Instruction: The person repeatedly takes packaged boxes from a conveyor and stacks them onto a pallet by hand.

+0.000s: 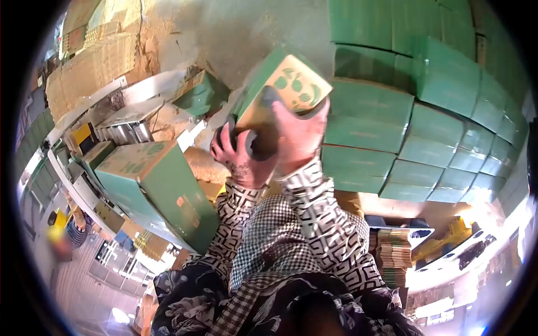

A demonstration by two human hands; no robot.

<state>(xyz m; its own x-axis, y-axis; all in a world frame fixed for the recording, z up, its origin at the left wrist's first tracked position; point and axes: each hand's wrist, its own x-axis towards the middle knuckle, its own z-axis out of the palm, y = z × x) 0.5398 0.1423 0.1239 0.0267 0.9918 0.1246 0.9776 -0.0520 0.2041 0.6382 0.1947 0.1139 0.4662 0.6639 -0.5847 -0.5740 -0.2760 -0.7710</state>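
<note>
Between my two hands is a green-and-tan cardboard box [297,84] with green leaf prints, held tilted in front of me. My right hand [301,131], in a pink glove with dark fingertips, grips its near right side, thumb against the printed face. Gloved the same way, my left hand [244,154] is curled at the lower left corner of the box. Part of the box's underside lies in shadow behind my fingers. A larger green carton [168,190] with a tan printed top stands to the left of my left forearm.
Stacked green cartons [367,115] form a wall close to my right hand. A green box [203,94] lies farther left near flattened tan cardboard [95,73]. Bundled flat cardboard [392,249] sits at lower right beside a yellow item [448,241]. Another person [78,227] is at far left.
</note>
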